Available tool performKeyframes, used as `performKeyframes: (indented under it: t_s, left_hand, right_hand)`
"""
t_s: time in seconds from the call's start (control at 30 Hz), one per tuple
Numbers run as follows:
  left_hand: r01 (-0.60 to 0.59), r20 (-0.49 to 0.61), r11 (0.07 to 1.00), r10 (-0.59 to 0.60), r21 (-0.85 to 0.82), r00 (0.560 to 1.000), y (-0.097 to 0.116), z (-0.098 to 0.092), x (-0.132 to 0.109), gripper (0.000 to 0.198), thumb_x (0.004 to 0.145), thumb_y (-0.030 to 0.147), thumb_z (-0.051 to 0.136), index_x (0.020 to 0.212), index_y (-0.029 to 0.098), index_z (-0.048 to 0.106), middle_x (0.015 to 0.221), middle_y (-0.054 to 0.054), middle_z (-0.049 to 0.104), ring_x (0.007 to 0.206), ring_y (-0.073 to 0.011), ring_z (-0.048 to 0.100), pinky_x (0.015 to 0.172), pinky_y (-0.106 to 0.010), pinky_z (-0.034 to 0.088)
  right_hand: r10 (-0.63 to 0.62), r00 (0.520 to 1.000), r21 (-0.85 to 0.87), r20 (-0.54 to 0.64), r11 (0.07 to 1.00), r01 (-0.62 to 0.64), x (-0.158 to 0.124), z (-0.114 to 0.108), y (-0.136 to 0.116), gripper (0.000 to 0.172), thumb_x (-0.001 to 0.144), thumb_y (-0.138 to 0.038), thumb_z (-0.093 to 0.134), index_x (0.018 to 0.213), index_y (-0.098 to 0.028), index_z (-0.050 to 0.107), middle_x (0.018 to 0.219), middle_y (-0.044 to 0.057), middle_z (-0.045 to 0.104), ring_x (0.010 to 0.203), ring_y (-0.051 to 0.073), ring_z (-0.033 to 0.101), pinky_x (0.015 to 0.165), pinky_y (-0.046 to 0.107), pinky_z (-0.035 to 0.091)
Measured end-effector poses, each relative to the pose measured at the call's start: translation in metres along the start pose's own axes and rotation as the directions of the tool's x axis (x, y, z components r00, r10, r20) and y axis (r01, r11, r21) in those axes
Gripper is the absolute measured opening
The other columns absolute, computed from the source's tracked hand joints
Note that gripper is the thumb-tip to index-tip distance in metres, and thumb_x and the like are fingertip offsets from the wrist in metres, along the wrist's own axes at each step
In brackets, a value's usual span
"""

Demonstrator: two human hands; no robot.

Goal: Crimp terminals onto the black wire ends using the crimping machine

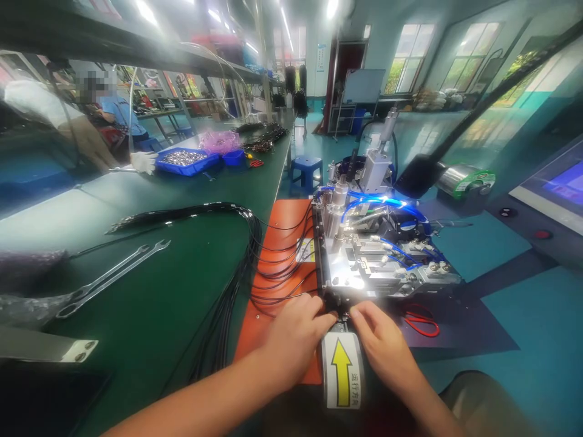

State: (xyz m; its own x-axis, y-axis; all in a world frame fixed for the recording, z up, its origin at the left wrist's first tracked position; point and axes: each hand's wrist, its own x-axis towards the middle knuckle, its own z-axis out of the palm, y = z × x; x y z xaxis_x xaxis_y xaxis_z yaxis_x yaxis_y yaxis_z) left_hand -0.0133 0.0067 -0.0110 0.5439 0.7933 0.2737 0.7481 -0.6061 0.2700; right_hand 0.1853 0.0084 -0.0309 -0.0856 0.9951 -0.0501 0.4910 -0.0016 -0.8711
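At the near end of a metal machine point(387, 261), my left hand point(296, 331) is closed, its fingers curled and its thumb at the dark feed track. What sits under those fingertips is hidden, though black cables point(277, 267) run close by it over an orange board point(285, 218). Opposite it, my right hand point(380, 340) pinches at the same spot; a small shiny piece shows at its fingertips, too small to name. Just below both hands lies a white label with a yellow arrow point(341, 370).
Red-handled scissors point(423, 321) lie right of my right hand. Two wrenches point(113, 276) and a cable bundle point(200, 209) rest on the green bench point(191, 261). Farther back stands a blue tray point(195, 167) of small metal parts. A solder spool point(469, 181) and screen point(565, 179) are at right; people work at left.
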Motion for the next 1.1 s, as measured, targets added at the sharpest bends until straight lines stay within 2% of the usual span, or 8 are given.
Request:
performKeyframes:
  t_s: [0.1, 0.27, 0.77, 1.1]
  left_hand:
    - [0.018, -0.016, 1.000, -0.018, 0.000, 1.000, 0.000, -0.001, -0.001, 0.022, 0.092, 0.014, 0.055, 0.108, 0.023, 0.067, 0.093, -0.005, 0.060, 0.085, -0.0218, 0.054, 0.073, -0.036, 0.046]
    - [0.086, -0.005, 0.996, -0.086, 0.009, 0.996, 0.001, 0.002, -0.002, 0.020, 0.090, 0.005, 0.051, 0.094, 0.017, 0.066, 0.084, -0.004, 0.059, 0.081, -0.0211, 0.053, 0.074, -0.035, 0.048]
    - [0.090, -0.002, 0.994, -0.090, 0.059, 0.996, 0.002, 0.001, 0.001, 0.021, 0.097, 0.013, 0.046, 0.089, 0.018, 0.064, 0.082, -0.003, 0.057, 0.079, -0.0208, 0.051, 0.071, -0.034, 0.044]
    - [0.088, 0.000, 0.994, -0.088, 0.068, 0.996, 0.003, -0.002, 0.001, 0.020, 0.097, 0.013, 0.046, 0.089, 0.019, 0.064, 0.082, -0.003, 0.057, 0.079, -0.0204, 0.051, 0.070, -0.034, 0.042]
  right_hand:
    - [-0.026, 0.999, -0.060, -0.028, 0.998, 0.024, -0.001, 0.003, 0.003, 0.034, 0.099, -0.045, 0.039, 0.083, -0.022, 0.058, 0.077, 0.001, 0.066, 0.074, 0.019, 0.061, 0.065, 0.027, 0.046]
    - [-0.054, 0.994, -0.103, -0.093, 0.994, 0.044, -0.002, 0.010, 0.004, 0.034, 0.100, -0.044, 0.036, 0.081, -0.022, 0.056, 0.073, 0.001, 0.063, 0.069, 0.019, 0.059, 0.061, 0.027, 0.045]
    - [-0.068, 0.988, -0.089, -0.140, 0.994, 0.056, 0.001, 0.015, 0.010, 0.035, 0.098, -0.044, 0.039, 0.077, -0.023, 0.057, 0.071, 0.003, 0.067, 0.067, 0.020, 0.061, 0.056, 0.028, 0.045]
    - [-0.013, 0.990, -0.058, -0.139, 0.998, 0.005, -0.001, 0.015, 0.005, 0.035, 0.097, -0.045, 0.039, 0.075, -0.022, 0.055, 0.070, 0.002, 0.064, 0.068, 0.020, 0.060, 0.058, 0.028, 0.045]
